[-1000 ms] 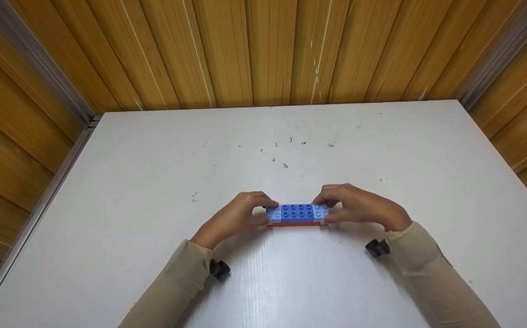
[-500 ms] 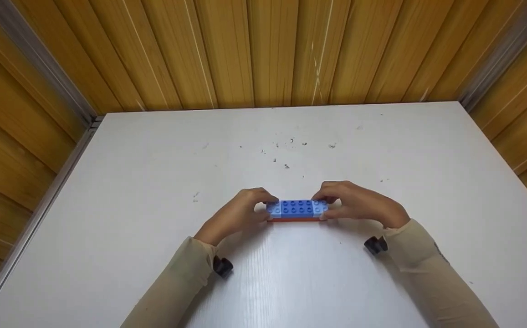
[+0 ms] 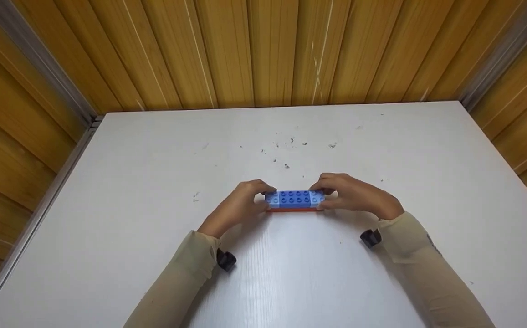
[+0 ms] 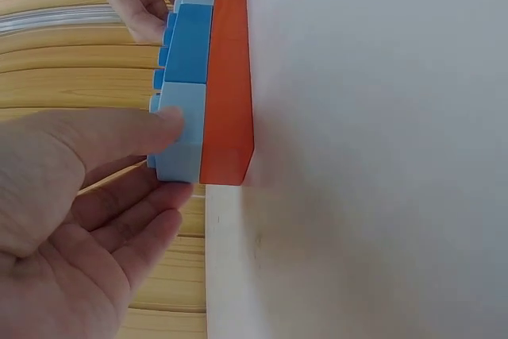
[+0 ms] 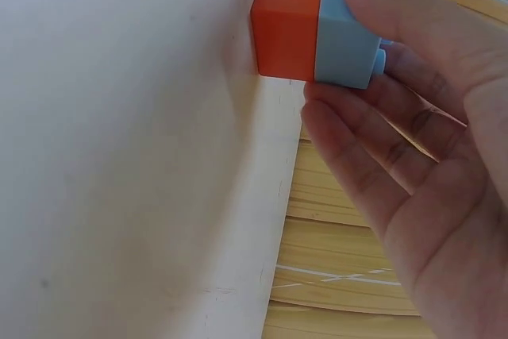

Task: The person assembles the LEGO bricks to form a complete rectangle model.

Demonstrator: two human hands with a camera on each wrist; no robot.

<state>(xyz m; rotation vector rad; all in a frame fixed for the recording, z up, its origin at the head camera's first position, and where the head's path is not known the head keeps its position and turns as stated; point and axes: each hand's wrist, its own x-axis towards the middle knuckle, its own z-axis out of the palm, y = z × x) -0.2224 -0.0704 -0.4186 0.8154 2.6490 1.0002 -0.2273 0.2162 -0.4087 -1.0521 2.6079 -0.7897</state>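
Observation:
A long orange-red brick (image 3: 295,210) lies crosswise on the white table, with a row of blue bricks on top. The middle one is a darker blue brick (image 3: 294,199). A light blue brick (image 4: 181,132) sits at the left end, and another light blue brick (image 5: 346,33) at the right end. My left hand (image 3: 240,205) pinches the left light blue brick, thumb on the near face and fingers behind. On the opposite end, my right hand (image 3: 354,196) pinches the right light blue brick the same way. The far faces are hidden.
The white table (image 3: 154,159) bears dark scuff marks beyond the bricks. Wood-look panel walls (image 3: 272,54) rise along its back and sides. A black wrist camera (image 3: 226,260) hangs under the left sleeve, another black camera (image 3: 370,238) under the right one.
Both hands, still holding the stacked bricks, have shifted a little away from the body toward the back of the table. The grips look the same.

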